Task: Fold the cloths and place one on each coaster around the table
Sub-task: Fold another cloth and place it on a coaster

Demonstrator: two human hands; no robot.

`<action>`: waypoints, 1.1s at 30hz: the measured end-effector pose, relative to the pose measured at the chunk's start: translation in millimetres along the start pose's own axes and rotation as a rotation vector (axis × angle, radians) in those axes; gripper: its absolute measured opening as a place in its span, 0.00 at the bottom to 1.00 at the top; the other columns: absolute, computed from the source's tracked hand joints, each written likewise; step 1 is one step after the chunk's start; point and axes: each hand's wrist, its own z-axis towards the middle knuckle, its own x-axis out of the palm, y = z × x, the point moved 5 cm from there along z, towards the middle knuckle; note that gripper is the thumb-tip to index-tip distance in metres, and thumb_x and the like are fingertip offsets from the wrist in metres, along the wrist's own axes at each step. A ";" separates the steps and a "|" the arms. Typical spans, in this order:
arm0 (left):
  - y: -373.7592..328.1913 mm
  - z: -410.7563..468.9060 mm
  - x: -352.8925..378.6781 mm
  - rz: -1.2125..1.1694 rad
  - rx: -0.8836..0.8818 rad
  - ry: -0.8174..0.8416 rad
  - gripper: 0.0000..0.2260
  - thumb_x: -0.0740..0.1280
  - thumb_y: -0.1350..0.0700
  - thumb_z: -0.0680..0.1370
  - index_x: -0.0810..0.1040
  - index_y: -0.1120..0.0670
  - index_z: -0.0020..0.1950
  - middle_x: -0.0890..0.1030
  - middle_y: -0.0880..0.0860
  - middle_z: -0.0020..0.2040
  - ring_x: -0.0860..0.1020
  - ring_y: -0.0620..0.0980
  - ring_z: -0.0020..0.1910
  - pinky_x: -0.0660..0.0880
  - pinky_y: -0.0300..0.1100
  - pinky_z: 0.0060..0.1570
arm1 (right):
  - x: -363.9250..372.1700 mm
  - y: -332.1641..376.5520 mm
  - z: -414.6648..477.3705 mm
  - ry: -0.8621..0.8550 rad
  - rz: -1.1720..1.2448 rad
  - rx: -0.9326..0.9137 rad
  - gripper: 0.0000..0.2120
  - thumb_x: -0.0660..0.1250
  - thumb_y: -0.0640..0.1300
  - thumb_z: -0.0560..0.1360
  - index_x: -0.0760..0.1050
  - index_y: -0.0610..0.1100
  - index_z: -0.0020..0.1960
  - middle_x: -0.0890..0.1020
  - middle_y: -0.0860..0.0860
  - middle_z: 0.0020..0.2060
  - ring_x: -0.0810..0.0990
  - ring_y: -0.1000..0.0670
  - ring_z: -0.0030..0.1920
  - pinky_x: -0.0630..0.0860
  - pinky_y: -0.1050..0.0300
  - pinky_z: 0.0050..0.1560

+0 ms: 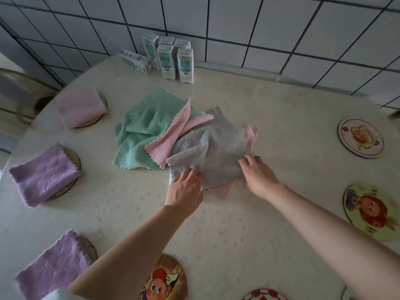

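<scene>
At the far side of the table [270,109], the two front upright milk cartons [185,63] carry the Chinese characters 纯牛奶, printed top to bottom in green on their white faces. The cartons behind them, and the lying carton [135,61] to their left, bear print too small and blurred to read. The far right coaster [360,138] shows a small red mark beside its cartoon figure, illegible.
</scene>
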 end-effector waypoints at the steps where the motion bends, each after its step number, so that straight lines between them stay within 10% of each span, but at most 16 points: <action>1: 0.3 2.3 1.1 0.000 0.000 -0.017 0.21 0.75 0.55 0.66 0.78 0.57 0.58 0.77 0.54 0.61 0.77 0.54 0.57 0.80 0.49 0.48 | 2.3 -0.6 4.2 -0.019 -0.022 -0.011 0.19 0.65 0.31 0.67 0.69 0.39 0.56 0.71 0.43 0.54 0.72 0.38 0.54 0.75 0.47 0.42; 10: 9.4 20.6 -3.4 -0.047 0.014 -0.054 0.14 0.79 0.56 0.61 0.85 0.52 0.45 0.83 0.47 0.47 0.82 0.52 0.42 0.80 0.43 0.33 | 4.0 -17.6 12.2 -0.136 0.040 -0.166 0.15 0.70 0.34 0.65 0.74 0.41 0.51 0.75 0.44 0.48 0.75 0.38 0.45 0.77 0.47 0.36; 15: 29.5 24.9 -17.9 -0.152 0.073 0.046 0.08 0.72 0.49 0.73 0.85 0.47 0.51 0.83 0.43 0.55 0.82 0.45 0.50 0.78 0.40 0.48 | 3.2 -14.3 8.1 -0.061 0.009 -0.124 0.23 0.70 0.58 0.68 0.74 0.42 0.54 0.74 0.45 0.51 0.75 0.39 0.49 0.77 0.47 0.42; 18: 39.5 29.0 -23.9 -0.292 -0.034 0.086 0.10 0.66 0.50 0.78 0.84 0.53 0.49 0.84 0.46 0.40 0.79 0.40 0.32 0.76 0.36 0.33 | 1.8 -9.7 6.1 -0.013 -0.071 -0.092 0.29 0.63 0.66 0.70 0.71 0.44 0.58 0.71 0.46 0.56 0.73 0.41 0.55 0.73 0.49 0.46; 24: 28.7 50.7 -71.5 -0.360 0.093 0.041 0.10 0.62 0.52 0.80 0.75 0.56 0.41 0.73 0.42 0.29 0.70 0.38 0.21 0.66 0.28 0.22 | -26.9 -15.3 17.2 0.039 0.029 0.004 0.06 0.56 0.44 0.78 0.72 0.48 0.51 0.76 0.48 0.54 0.73 0.45 0.56 0.69 0.51 0.50; 29: 42.5 91.2 -133.8 -0.116 0.081 0.134 0.10 0.64 0.44 0.77 0.71 0.46 0.40 0.75 0.46 0.33 0.74 0.42 0.31 0.67 0.37 0.31 | -111.6 -34.5 34.7 -0.290 0.219 0.038 0.09 0.58 0.42 0.76 0.77 0.49 0.50 0.81 0.49 0.48 0.77 0.43 0.52 0.73 0.52 0.46; 33: 48.2 107.6 -188.4 0.023 0.097 0.110 0.05 0.71 0.56 0.74 0.75 0.52 0.44 0.79 0.50 0.39 0.77 0.50 0.40 0.69 0.40 0.37 | -182.8 -30.0 41.6 -0.430 0.174 0.002 0.11 0.58 0.41 0.77 0.77 0.50 0.51 0.81 0.50 0.47 0.76 0.44 0.51 0.74 0.50 0.46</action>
